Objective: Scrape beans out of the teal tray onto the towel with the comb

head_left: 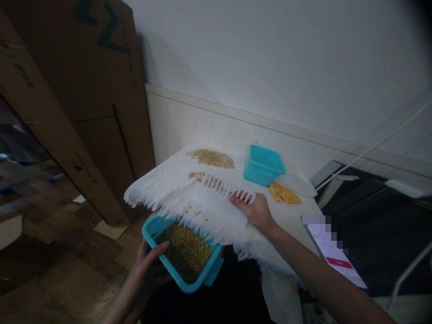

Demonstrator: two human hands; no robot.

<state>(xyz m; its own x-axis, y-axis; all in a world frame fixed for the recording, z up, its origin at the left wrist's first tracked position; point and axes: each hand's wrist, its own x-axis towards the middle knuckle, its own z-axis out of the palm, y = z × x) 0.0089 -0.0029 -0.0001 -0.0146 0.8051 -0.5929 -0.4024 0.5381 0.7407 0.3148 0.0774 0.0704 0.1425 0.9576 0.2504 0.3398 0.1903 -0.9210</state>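
My left hand (151,258) grips the near left rim of a turquoise plastic box (184,285), thumb over the edge. Round yellowish dried beans, like soybeans (187,247), fill much of that box, which sits just under the fringed table edge. In my right hand (258,211) is a white slotted plastic piece (216,184), held low over the white cloth (162,180). Behind its slots lies a small patch of beans (195,175). Farther back is a larger bean pile (212,157), and a few loose beans (197,213) dot the cloth near the fringe.
Another turquoise box (263,166) stands near the wall, beside a crumpled yellow-orange item (285,193). To the right lie a phone-like screen (334,252) and a dark panel (378,216). A tall cardboard box (101,99) rises on the left above the wooden floor (60,252).
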